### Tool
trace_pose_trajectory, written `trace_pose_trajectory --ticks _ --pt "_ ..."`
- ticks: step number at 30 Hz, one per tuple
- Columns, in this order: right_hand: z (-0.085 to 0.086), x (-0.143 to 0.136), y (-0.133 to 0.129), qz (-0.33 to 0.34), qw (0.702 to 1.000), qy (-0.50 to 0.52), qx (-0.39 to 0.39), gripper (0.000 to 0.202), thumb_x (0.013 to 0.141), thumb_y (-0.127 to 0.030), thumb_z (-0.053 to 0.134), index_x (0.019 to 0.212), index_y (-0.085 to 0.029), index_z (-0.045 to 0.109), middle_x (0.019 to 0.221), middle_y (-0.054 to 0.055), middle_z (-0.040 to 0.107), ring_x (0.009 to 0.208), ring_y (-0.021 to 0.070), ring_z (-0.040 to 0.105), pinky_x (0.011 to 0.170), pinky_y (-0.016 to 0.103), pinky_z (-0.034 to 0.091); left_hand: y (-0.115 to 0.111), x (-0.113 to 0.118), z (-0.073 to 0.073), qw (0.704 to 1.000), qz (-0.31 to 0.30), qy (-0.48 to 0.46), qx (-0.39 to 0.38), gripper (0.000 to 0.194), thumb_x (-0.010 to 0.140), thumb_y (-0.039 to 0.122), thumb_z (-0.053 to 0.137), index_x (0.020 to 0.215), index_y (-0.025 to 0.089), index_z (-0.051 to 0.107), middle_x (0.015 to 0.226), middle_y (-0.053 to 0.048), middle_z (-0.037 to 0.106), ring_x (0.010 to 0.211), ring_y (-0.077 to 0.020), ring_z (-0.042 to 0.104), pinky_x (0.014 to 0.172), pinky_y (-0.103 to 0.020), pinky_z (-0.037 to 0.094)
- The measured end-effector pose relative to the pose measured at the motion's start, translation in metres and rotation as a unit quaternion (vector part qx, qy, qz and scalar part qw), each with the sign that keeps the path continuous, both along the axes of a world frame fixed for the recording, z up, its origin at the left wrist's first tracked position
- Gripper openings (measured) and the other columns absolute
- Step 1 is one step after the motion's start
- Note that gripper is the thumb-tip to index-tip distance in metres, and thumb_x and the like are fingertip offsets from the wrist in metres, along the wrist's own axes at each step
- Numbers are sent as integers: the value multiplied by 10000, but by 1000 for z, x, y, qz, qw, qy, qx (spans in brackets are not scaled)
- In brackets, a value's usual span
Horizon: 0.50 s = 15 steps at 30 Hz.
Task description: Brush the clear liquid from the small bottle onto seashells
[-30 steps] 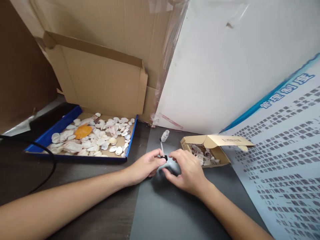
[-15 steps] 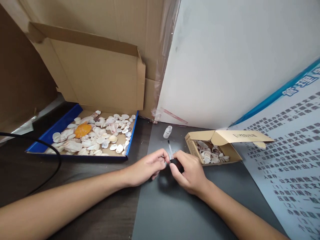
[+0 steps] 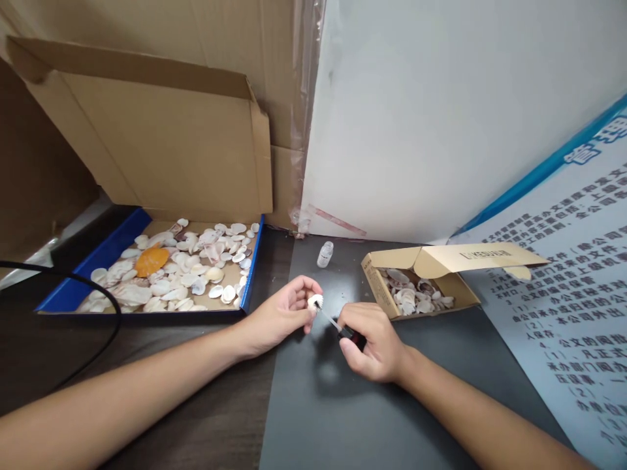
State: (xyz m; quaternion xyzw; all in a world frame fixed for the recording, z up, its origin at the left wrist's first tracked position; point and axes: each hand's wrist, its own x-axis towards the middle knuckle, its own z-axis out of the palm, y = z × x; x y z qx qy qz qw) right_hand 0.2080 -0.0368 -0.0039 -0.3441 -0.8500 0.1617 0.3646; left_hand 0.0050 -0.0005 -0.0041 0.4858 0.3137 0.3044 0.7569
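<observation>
Between the fingertips of my left hand (image 3: pixel 287 313) is a small white seashell (image 3: pixel 314 301), pinched and held above the dark table mat. My right hand (image 3: pixel 375 343) is closed round the black cap of a small applicator brush (image 3: pixel 333 321). Its thin clear stem slants up to the left, and the dark bristle tip meets the face of the shell. Beyond both hands, a little clear glass bottle (image 3: pixel 324 254) with a white label stands uncapped on the mat.
A blue-edged cardboard box (image 3: pixel 252 267) full of seashells, one of them an orange shell (image 3: pixel 151 261), lies open at left. At right sits a smaller cardboard box (image 3: pixel 465 297) with more shells. A black cable (image 3: pixel 117 316) loops at far left. Upright panels stand behind.
The brush has swung from pointing upward to lying against the shell. My left hand has turned so that the shell shows. The view has shifted slightly.
</observation>
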Motion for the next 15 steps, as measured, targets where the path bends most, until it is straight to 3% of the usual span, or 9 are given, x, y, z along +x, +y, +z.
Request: trace_pose_trajectory --ticks 5,10,15 --pt "0 2 1 -27 1000 11 1 216 830 -234 492 661 -242 359 539 -59 336 462 119 327 485 273 264 1 1 0 1000 -2 1 -12 418 801 390 777 1012 197 472 766 50 527 654 -89 514 600 -230 461" --pt "1 3 2 -6 1000 18 0 180 861 -265 456 689 -234 411 568 -43 418 477 119 397 500 261 318 0 2 1 1000 -1 -9 -19 419 811 410 770 1025 200 477 761 51 540 632 -83 527 583 -226 463" --pt "1 3 2 -20 1000 21 4 222 854 -243 479 670 -243 354 550 -60 324 469 120 314 488 278 255 -1 1 2 1000 0 -13 -25 427 783 368 791 989 210 451 776 68 522 598 -68 524 563 -225 469"
